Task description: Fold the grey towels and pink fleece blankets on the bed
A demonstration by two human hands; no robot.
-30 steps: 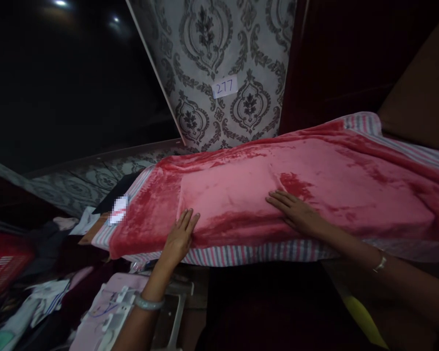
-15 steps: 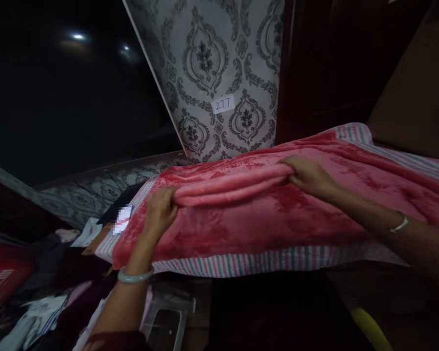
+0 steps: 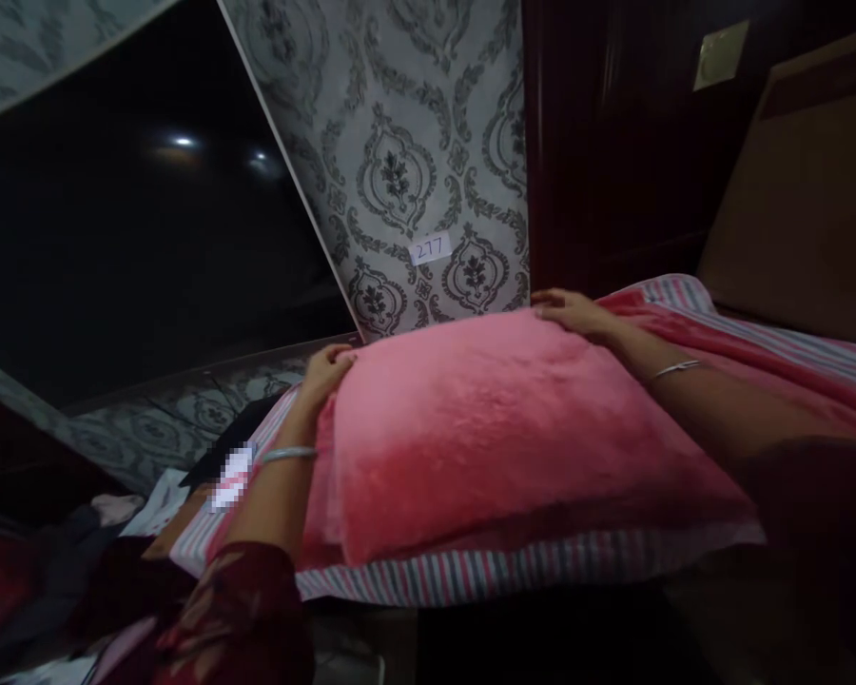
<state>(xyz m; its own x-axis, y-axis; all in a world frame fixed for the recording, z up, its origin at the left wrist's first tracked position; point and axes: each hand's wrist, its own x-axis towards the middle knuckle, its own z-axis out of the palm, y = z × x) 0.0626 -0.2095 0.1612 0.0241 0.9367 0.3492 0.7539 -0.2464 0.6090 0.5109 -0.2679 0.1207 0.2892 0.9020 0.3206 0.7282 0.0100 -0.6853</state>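
Note:
A pink and red plush blanket (image 3: pixel 485 409) lies folded in front of me, its smooth top layer spread wide toward me. My left hand (image 3: pixel 326 373) has its fingers curled at the far left corner of that layer. At the far right corner, my right hand (image 3: pixel 574 314) grips the edge between thumb and fingers, one finger sticking out past it. The far edge runs fairly straight between both hands. Beneath the plush layer, a striped cloth (image 3: pixel 471 576) shows along the near side and at the left end.
Behind the blanket is a patterned wall (image 3: pixel 399 124) with a paper label (image 3: pixel 430 248). A large dark screen (image 3: pixel 149 219) leans at the left, and a brown cardboard panel (image 3: pixel 799 200) stands at the right. Heaped clothes (image 3: pixel 114 571) lie at lower left.
Both hands have moved away from me, toward the wall. The bunched fold they held has opened into a broad, flat layer covering the blanket's middle.

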